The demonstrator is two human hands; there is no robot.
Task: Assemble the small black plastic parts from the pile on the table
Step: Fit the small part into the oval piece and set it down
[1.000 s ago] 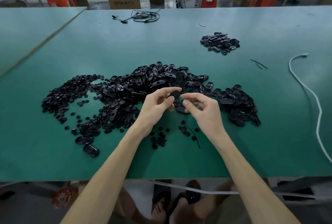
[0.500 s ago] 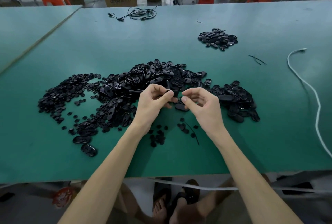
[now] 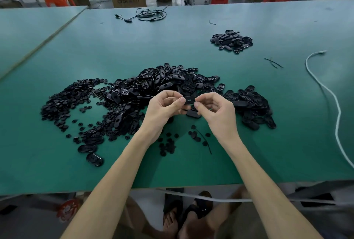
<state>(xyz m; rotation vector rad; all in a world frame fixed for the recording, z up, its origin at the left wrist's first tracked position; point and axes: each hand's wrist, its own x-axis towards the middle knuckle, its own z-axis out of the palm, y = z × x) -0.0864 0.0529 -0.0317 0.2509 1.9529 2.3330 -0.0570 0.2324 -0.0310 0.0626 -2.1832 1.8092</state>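
Observation:
A big pile of small black plastic parts (image 3: pixel 162 83) spreads across the middle of the green table (image 3: pixel 115 47). Just in front of it I hold one flat oval black part (image 3: pixel 190 100) above the table. My left hand (image 3: pixel 164 108) pinches its left end between thumb and fingers. My right hand (image 3: pixel 214 110) pinches its right end. A small slot shows in the part's upper face. Another oval part (image 3: pixel 193 114) lies on the table right under my fingers.
A smaller heap of black parts (image 3: pixel 231 41) lies at the far right. Small round pieces (image 3: pixel 167 145) are scattered near my wrists. A white cable (image 3: pixel 333 101) runs down the right side, a black wire bundle (image 3: pixel 149 15) lies at the far edge. Boxes and stools stand beyond the table.
Both hands stayed in front of the pile. The oval part between my fingertips has turned, so its flat slotted face now points up.

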